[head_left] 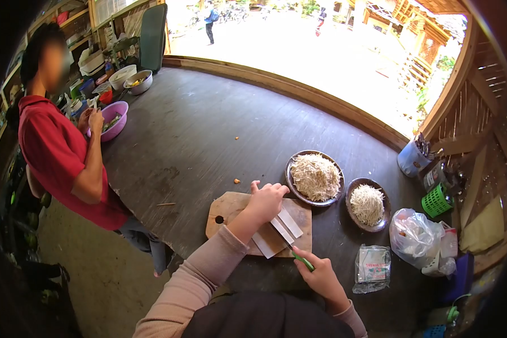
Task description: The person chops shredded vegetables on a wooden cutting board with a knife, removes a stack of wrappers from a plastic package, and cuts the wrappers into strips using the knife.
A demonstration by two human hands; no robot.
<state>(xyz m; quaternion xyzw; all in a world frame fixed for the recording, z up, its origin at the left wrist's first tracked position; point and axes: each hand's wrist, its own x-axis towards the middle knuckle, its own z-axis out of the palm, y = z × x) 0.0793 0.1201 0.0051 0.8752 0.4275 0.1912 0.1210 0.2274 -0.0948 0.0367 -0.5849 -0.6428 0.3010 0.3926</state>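
At a dark table (208, 129), we lean over a wooden board (226, 217) beneath our left hand (266, 201), a plate (323, 203) of pale shreds just beyond its fingers. Those fingers, partly spread, cover flat strips (288, 223) — our right hand (323, 275) grips a green-handled knife (304, 261).

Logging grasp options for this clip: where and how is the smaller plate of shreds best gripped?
I'd take the smaller plate by its near rim, from the wearer's side: dark rim shows around the heaped shreds, while the larger plate crowds its left and the clear bag its right.
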